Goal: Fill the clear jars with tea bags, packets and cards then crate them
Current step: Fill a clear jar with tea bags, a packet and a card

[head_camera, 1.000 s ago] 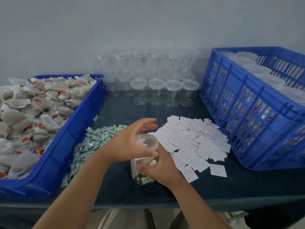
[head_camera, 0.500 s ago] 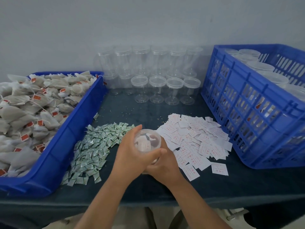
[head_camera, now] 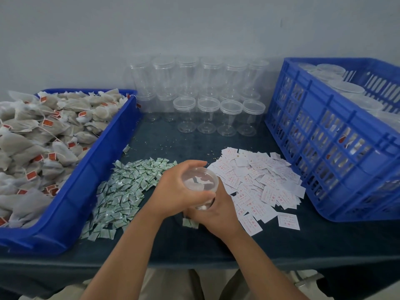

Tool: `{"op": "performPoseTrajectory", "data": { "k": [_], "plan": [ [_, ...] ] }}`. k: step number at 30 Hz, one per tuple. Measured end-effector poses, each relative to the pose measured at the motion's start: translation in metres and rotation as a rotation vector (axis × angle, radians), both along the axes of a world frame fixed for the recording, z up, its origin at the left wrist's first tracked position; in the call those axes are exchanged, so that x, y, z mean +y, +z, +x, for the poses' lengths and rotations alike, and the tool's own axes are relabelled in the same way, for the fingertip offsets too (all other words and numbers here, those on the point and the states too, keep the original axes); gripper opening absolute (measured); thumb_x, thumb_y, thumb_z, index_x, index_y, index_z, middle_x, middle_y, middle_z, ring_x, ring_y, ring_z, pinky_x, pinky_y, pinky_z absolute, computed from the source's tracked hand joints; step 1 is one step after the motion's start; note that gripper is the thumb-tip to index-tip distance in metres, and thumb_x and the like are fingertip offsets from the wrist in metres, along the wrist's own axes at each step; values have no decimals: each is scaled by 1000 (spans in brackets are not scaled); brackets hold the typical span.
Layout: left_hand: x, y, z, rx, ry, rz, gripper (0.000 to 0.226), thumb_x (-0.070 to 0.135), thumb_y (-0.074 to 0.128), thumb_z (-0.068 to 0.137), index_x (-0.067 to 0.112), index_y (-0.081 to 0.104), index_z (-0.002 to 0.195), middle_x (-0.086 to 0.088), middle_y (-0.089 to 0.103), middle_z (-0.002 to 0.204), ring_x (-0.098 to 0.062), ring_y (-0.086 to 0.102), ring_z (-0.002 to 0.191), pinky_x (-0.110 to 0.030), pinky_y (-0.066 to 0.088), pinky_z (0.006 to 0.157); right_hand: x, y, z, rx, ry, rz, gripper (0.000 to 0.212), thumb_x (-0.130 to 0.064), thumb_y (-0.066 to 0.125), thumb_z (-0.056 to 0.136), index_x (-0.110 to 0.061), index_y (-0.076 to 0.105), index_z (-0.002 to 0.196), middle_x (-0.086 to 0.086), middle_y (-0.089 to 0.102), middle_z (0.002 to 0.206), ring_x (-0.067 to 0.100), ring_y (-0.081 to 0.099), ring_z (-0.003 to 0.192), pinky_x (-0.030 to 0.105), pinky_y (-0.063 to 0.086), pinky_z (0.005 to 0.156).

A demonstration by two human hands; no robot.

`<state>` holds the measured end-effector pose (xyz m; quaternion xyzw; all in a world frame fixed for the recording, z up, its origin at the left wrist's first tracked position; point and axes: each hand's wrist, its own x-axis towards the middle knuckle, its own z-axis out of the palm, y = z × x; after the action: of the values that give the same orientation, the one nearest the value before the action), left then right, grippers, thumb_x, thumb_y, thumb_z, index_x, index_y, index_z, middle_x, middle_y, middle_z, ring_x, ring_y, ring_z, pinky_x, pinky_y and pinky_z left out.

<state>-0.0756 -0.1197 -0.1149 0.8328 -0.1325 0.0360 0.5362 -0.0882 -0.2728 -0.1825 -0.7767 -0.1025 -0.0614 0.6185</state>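
Observation:
A filled clear jar [head_camera: 200,180] with its lid on is held just above the dark table [head_camera: 281,241], near the front middle. My left hand [head_camera: 175,191] curls round the lid from the left. My right hand [head_camera: 216,213] grips the jar's lower body from below. A heap of small green-and-white packets [head_camera: 123,191] lies to the left of the hands. White cards with red print [head_camera: 259,180] are spread to the right. Tea bags with red tags [head_camera: 36,144] fill the blue tray [head_camera: 91,169] on the left.
Several empty lidded clear jars [head_camera: 207,109] stand stacked at the back against the wall. A blue slotted crate [head_camera: 329,148] on the right holds several filled, lidded jars. Loose tea crumbs dot the tabletop behind the piles.
My left hand came down onto the jar's lid and closed round it. Both hands then turned on the jar, which tilted slightly toward me and moved a little right.

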Motion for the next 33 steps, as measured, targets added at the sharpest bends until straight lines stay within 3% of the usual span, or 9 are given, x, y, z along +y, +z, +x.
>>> {"op": "performPoseTrajectory", "data": {
  "k": [3, 7, 10, 13, 19, 23, 25, 27, 33],
  "plan": [
    [0, -10, 3, 29, -75, -130, 81, 39, 86, 67, 51, 54, 140, 12, 72, 122, -11, 70, 113, -24, 57, 91, 1, 0, -1, 45, -16, 39, 83, -34, 96, 73, -32, 54, 145, -7, 71, 135, 17, 70, 124, 50, 60, 101],
    [-7, -44, -10, 13, 49, -347, 53, 54, 57, 92, 28, 62, 138, 5, 72, 128, -16, 68, 120, -33, 55, 96, -2, 2, -4, 47, 11, 62, 72, -28, 91, 81, -31, 55, 143, -10, 71, 130, 17, 71, 117, 43, 62, 99],
    [-12, -49, -12, -19, 90, -293, 51, 78, 35, 99, 49, 66, 126, 19, 72, 121, -2, 68, 112, -21, 52, 92, -2, 5, -8, -1, -3, 116, 73, -31, 86, 83, -29, 51, 147, -11, 67, 135, 14, 66, 126, 30, 57, 102],
    [-13, -46, -6, -49, 69, -231, 53, 80, 25, 99, 56, 66, 123, 21, 72, 120, -2, 68, 111, -16, 49, 89, -5, 8, -11, 4, -20, 176, 81, -45, 74, 82, -37, 37, 154, -12, 55, 149, 7, 55, 139, 26, 48, 112],
    [-10, -61, 1, -91, 23, -249, 61, 80, 21, 100, 47, 64, 129, 15, 72, 121, -6, 69, 111, -16, 51, 88, -30, 48, -3, 44, 14, -280, 95, -79, 83, 65, -56, 38, 145, -34, 59, 130, -6, 62, 118, 20, 55, 93],
    [-11, -77, 3, -78, -3, -252, 60, 77, 20, 102, 48, 61, 135, 11, 70, 128, -10, 67, 117, -25, 53, 96, -52, 86, -7, -39, -27, -572, 84, -82, 78, 61, -55, 38, 130, -32, 60, 118, -4, 61, 104, 23, 53, 83],
    [-12, -80, 6, -10, 14, -249, 62, 85, 22, 96, 53, 64, 128, 5, 74, 118, -14, 70, 107, -34, 54, 90, -73, 115, -10, -79, -89, -482, 79, -79, 81, 62, -60, 37, 125, -33, 60, 121, -8, 61, 112, 20, 52, 83],
    [-12, -82, 9, 12, 19, -156, 62, 85, 22, 94, 53, 70, 116, 8, 76, 109, -11, 71, 98, -28, 54, 85, -103, 152, -11, -162, -198, -360, 73, -74, 85, 64, -62, 40, 121, -36, 58, 125, -13, 59, 116, 17, 54, 79],
    [-34, -65, 13, 31, 96, 298, 30, 73, 52, 93, 50, 71, 97, 30, 72, 91, 8, 65, 86, -35, 58, 84, -211, 263, 9, -396, -603, -317, 78, -73, 81, 64, -40, 43, 124, -34, 59, 106, -31, 52, 96, -6, 38, 72]
  ]
}}
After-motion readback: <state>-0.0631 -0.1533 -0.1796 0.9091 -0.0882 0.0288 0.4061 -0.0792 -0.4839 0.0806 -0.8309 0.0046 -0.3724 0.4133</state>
